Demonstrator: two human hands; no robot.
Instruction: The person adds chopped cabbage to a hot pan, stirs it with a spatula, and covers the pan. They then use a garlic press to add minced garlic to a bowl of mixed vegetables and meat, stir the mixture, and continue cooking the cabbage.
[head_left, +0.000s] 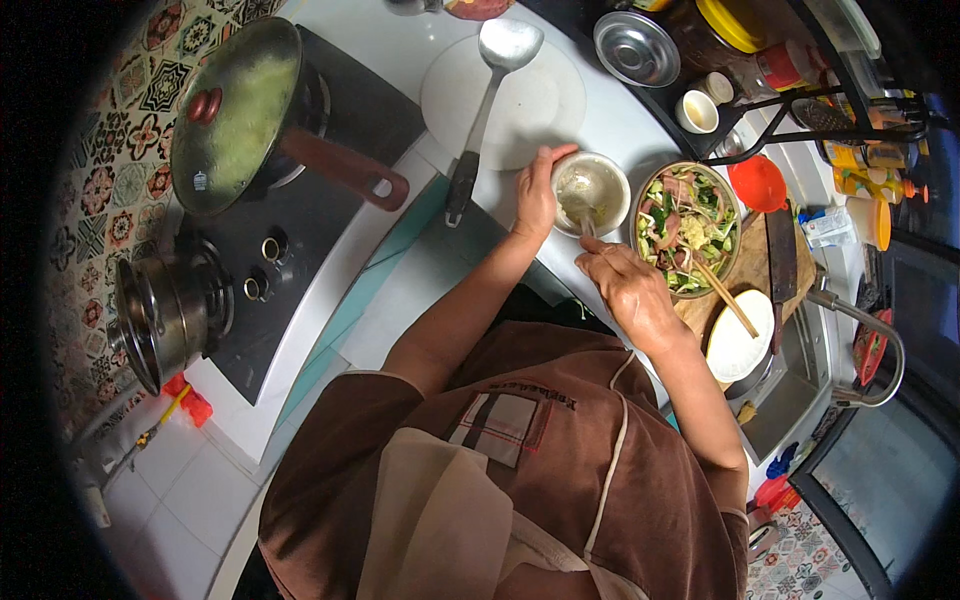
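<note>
My left hand (538, 193) is curled against the left side of a white mortar-like bowl (622, 196) at the counter's edge. With my right hand (630, 292) I grip the handle of a metal utensil (587, 222) whose far end rests inside this bowl; some pale residue clings within. Just right of it stands a bowl of sliced meat and chopped green vegetables (679, 225), topped with a pale yellow minced heap. Wooden chopsticks (726, 296) lean from that food across to a white oval dish (741, 337).
A lidded frying pan (236, 120) and a metal pot (169, 307) stand on the stove at left. A metal spatula (487, 105) lies across a round white board (559, 97). The cleaver (781, 247) lies on a wooden cutting board (750, 262), beside the sink (787, 405).
</note>
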